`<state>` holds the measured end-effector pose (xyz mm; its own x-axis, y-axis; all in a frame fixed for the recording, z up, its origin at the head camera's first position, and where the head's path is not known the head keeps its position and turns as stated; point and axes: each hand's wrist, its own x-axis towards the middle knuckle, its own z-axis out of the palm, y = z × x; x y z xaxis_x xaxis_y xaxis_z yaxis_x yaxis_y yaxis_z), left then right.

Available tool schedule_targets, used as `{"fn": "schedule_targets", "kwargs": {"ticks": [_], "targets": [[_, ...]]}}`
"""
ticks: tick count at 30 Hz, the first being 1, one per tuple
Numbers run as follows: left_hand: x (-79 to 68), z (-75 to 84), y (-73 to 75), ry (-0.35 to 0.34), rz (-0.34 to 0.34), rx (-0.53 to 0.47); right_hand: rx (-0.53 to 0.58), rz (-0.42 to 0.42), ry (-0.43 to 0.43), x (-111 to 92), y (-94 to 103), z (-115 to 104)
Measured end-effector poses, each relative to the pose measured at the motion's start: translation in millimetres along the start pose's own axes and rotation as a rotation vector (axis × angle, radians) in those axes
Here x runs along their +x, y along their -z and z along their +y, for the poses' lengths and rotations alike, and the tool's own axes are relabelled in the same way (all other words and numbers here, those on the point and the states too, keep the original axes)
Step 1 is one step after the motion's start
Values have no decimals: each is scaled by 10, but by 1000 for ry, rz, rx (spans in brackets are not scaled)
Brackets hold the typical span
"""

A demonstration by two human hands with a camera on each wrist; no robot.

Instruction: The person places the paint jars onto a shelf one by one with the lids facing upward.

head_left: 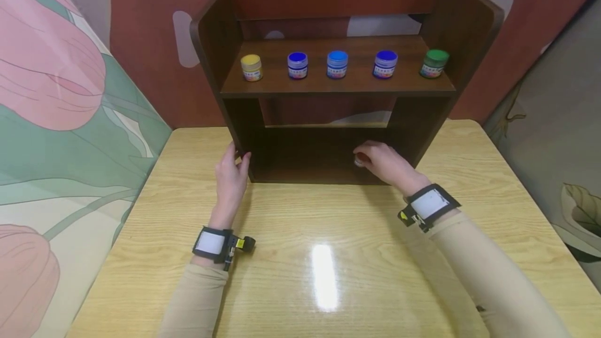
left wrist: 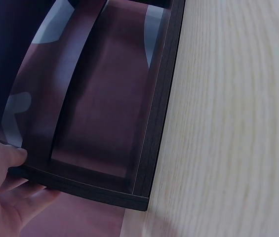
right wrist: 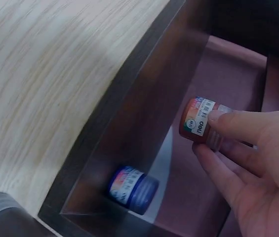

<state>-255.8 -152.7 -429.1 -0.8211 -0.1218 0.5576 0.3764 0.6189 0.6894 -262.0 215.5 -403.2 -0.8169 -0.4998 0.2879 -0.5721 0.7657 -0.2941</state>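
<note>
A dark brown wooden shelf (head_left: 338,94) stands on the table. My left hand (head_left: 231,176) grips its left side panel low down, with the thumb (left wrist: 17,157) on one face and the fingers (left wrist: 38,202) on the other. My right hand (head_left: 382,163) pinches a reddish-brown paint jar (right wrist: 196,121) over the lower shelf board (head_left: 300,173). A blue paint jar (right wrist: 132,189) stands on that board near its right end; in the head view the right hand and forearm hide it.
On the upper board stand a yellow jar (head_left: 251,68), a dark blue jar (head_left: 298,65), a lighter blue jar (head_left: 337,64), another dark blue jar (head_left: 385,64) and a green jar (head_left: 434,64). A dark cylinder (right wrist: 8,224) pokes into the right wrist view. Patterned walls border the table (head_left: 277,275).
</note>
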Motion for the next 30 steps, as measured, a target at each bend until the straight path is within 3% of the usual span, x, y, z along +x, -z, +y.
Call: {"fn": "schedule_targets", "kwargs": {"ticks": [17, 30], "targets": [[-3, 7, -4, 6, -6, -15, 25, -18, -158, 22, -157, 223], [-2, 6, -3, 9, -7, -11, 42, -29, -172, 29, -202, 232]]}}
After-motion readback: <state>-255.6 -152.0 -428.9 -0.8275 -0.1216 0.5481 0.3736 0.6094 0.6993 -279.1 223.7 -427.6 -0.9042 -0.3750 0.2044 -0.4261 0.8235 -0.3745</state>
